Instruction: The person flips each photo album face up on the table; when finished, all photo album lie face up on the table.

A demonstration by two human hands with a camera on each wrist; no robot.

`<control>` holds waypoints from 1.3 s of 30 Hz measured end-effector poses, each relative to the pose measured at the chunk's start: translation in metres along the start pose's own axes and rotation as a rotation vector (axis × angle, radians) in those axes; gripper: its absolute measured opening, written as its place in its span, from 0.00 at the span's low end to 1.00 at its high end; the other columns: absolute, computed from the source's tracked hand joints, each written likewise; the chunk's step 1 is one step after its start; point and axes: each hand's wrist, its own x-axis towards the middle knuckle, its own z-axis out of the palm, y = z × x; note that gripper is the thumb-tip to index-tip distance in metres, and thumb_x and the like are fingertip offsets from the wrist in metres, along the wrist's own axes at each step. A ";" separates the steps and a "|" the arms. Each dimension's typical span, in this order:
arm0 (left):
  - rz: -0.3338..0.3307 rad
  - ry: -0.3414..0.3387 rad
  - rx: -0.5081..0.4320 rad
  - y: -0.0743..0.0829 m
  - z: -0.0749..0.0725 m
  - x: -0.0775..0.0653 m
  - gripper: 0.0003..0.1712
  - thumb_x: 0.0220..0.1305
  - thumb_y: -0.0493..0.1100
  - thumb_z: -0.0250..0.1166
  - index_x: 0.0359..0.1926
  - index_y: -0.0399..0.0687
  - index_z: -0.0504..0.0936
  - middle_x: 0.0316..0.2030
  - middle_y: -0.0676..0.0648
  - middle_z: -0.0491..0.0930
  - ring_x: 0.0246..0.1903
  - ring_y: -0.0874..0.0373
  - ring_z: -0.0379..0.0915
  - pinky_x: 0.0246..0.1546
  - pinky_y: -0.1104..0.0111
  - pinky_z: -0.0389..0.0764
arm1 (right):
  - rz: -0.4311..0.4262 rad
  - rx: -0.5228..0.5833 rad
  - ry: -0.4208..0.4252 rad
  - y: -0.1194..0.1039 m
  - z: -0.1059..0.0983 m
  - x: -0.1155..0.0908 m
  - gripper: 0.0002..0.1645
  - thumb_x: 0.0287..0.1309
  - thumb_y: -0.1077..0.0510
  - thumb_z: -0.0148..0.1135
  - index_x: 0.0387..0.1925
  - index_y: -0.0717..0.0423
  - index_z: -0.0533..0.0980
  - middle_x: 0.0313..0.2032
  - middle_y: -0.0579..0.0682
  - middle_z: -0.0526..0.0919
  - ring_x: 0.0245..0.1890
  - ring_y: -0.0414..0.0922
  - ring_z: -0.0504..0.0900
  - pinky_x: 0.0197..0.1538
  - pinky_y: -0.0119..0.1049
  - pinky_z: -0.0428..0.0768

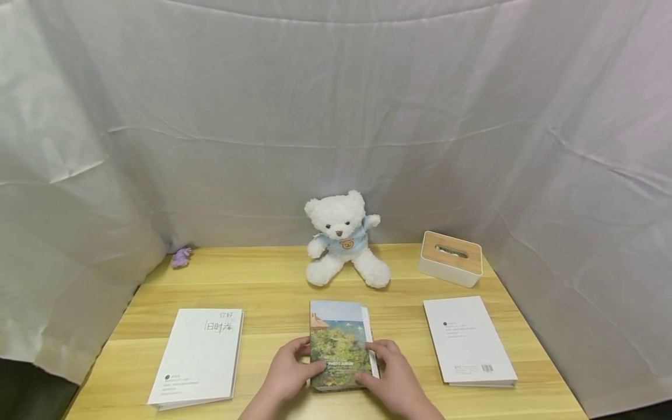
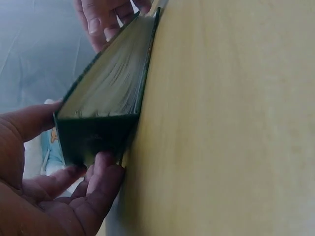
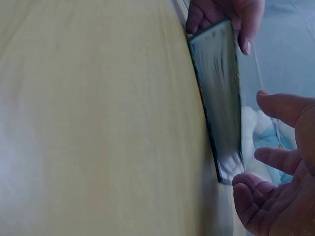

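We see the left hand [image 1: 289, 370] gripping the spine of the photo album [image 1: 338, 344], thumb over cover; the right hand [image 1: 396, 379], loosely spread, frames the opposite edge. Album mid-worktop [image 1: 399, 326]. From it: white teddy bear [image 1: 343, 239] at 12 o'clock, tissue box [image 1: 450, 262] at 2, white books [image 1: 471, 344] at 3 and 9.

The left forearm [image 1: 261, 406] and right forearm [image 1: 423, 410] come in bare from the bottom of the head view, leaning toward each other. The left hand [image 1: 291, 371] is bent in a grip, its thumb set opposite the fingers. The right hand [image 1: 392, 378] is looser: thumb and index finger extend apart, the remaining fingers curl slightly. The palms face each other, the hands not touching.
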 end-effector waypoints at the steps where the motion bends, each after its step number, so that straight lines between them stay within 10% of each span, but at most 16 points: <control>1: 0.000 0.008 0.006 0.001 0.000 0.001 0.45 0.61 0.41 0.78 0.69 0.20 0.68 0.59 0.25 0.78 0.40 0.47 0.83 0.33 0.58 0.88 | 0.005 0.010 0.006 0.001 -0.002 0.000 0.41 0.58 0.45 0.80 0.66 0.63 0.78 0.62 0.61 0.75 0.52 0.52 0.79 0.50 0.47 0.84; 8: 0.015 0.179 0.120 0.014 0.008 0.005 0.52 0.56 0.44 0.82 0.74 0.26 0.65 0.67 0.26 0.68 0.49 0.42 0.76 0.44 0.52 0.86 | 0.047 0.040 0.103 0.010 -0.017 -0.005 0.37 0.56 0.51 0.82 0.63 0.64 0.79 0.56 0.56 0.80 0.45 0.47 0.78 0.49 0.42 0.84; 15: 0.200 0.351 0.297 0.041 0.031 0.006 0.37 0.57 0.44 0.81 0.65 0.39 0.78 0.59 0.39 0.74 0.59 0.40 0.70 0.55 0.43 0.79 | 0.057 -0.029 0.254 0.015 -0.052 -0.018 0.34 0.57 0.54 0.81 0.62 0.62 0.80 0.57 0.56 0.83 0.48 0.51 0.83 0.48 0.46 0.85; 24: 0.360 0.164 0.200 0.068 0.072 0.010 0.23 0.62 0.43 0.78 0.56 0.45 0.83 0.48 0.51 0.78 0.49 0.48 0.75 0.46 0.63 0.80 | 0.061 -0.143 0.407 0.031 -0.103 -0.034 0.33 0.60 0.56 0.79 0.63 0.66 0.79 0.61 0.63 0.81 0.50 0.58 0.85 0.40 0.36 0.83; 31: 0.257 -0.083 0.027 0.077 0.111 0.018 0.24 0.63 0.46 0.78 0.58 0.50 0.83 0.47 0.56 0.78 0.42 0.56 0.77 0.36 0.69 0.80 | 0.199 -0.182 0.461 0.051 -0.134 -0.041 0.38 0.64 0.52 0.77 0.67 0.69 0.75 0.63 0.71 0.77 0.57 0.66 0.81 0.53 0.53 0.83; 39: 0.182 -0.184 0.020 0.078 0.162 0.031 0.35 0.59 0.45 0.80 0.66 0.43 0.80 0.53 0.49 0.77 0.36 0.65 0.75 0.34 0.71 0.81 | 0.356 -0.189 0.476 0.075 -0.159 -0.045 0.44 0.66 0.50 0.74 0.70 0.75 0.68 0.67 0.78 0.66 0.64 0.72 0.70 0.66 0.68 0.68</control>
